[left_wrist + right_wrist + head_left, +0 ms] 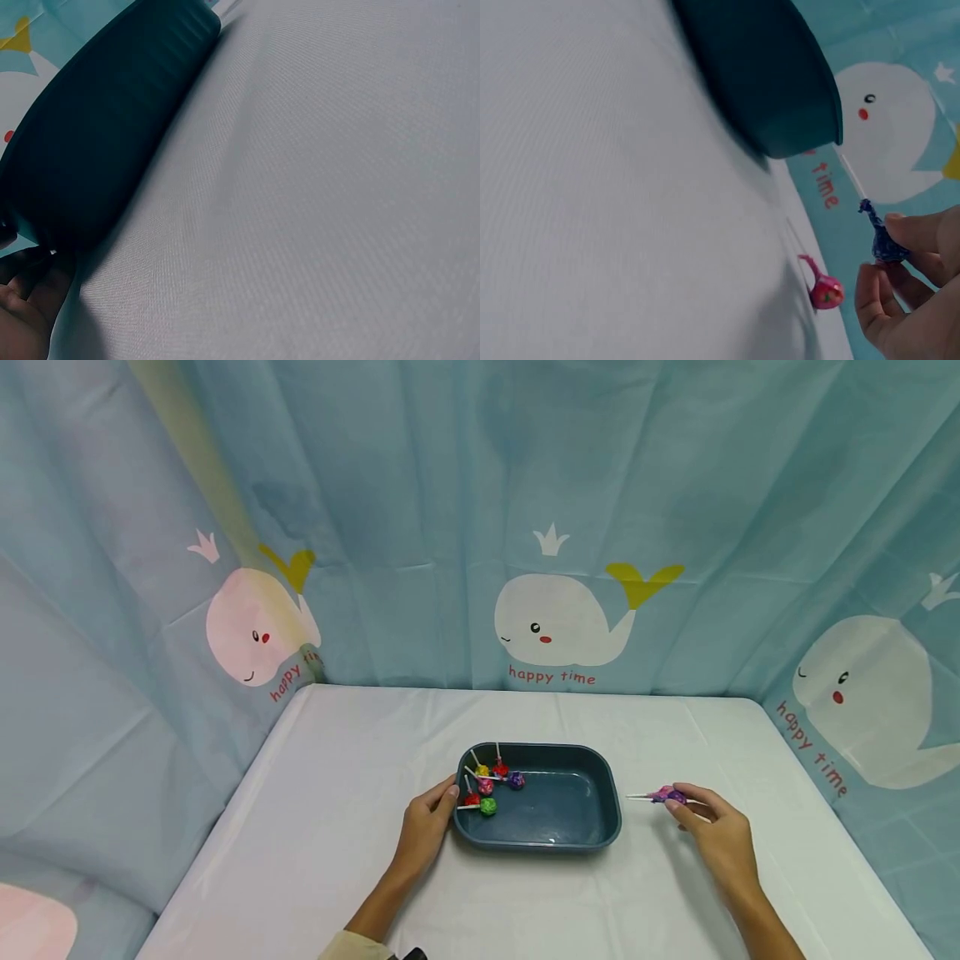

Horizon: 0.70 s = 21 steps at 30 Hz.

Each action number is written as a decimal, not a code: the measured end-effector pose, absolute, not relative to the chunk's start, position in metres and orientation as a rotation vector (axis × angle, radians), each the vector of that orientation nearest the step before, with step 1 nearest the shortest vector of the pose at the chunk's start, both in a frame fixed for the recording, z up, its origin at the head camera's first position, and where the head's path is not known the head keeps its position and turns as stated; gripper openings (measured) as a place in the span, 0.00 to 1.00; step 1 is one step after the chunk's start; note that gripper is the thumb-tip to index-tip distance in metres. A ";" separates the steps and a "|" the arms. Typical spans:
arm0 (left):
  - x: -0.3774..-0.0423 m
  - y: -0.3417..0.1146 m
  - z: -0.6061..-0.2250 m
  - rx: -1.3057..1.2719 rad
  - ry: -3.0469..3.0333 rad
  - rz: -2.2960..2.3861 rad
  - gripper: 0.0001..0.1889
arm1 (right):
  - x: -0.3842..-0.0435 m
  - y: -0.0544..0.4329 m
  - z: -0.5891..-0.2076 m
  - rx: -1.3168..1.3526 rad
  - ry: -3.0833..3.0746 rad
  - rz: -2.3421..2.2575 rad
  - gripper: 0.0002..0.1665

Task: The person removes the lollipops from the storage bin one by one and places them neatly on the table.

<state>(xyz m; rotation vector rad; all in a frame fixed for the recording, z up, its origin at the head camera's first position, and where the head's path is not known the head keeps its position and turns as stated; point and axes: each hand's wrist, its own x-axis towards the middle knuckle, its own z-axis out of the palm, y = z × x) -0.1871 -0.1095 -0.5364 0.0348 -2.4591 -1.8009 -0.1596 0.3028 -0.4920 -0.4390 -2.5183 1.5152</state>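
A dark blue-green plastic tray lies on the table, seen from outside as a dark wall in the left wrist view. My left hand grips its left end, thumb at the rim and fingers against the side. Inside, at the left end, are several wrapped lollipops, among them a green one, a purple one and a yellow one. Right of the tray, my right hand pinches a purple-blue lollipop by its head, stick towards the tray. Close by is a pink lollipop, apart from the fingers.
A white cloth covers the table. Behind and at both sides hangs a blue curtain printed with white whales.
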 end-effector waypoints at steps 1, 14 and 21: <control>-0.187 -0.109 -0.536 0.033 -2.461 -1.800 0.23 | -0.160 0.304 -0.493 -0.445 -2.529 1.508 0.27; -0.186 -0.109 -0.535 0.028 -2.467 -1.788 0.23 | -0.164 0.321 -0.508 -0.453 -2.599 1.450 0.26; -0.186 -0.109 -0.536 0.030 -2.466 -1.794 0.23 | -0.165 0.326 -0.510 -0.509 -2.711 1.355 0.28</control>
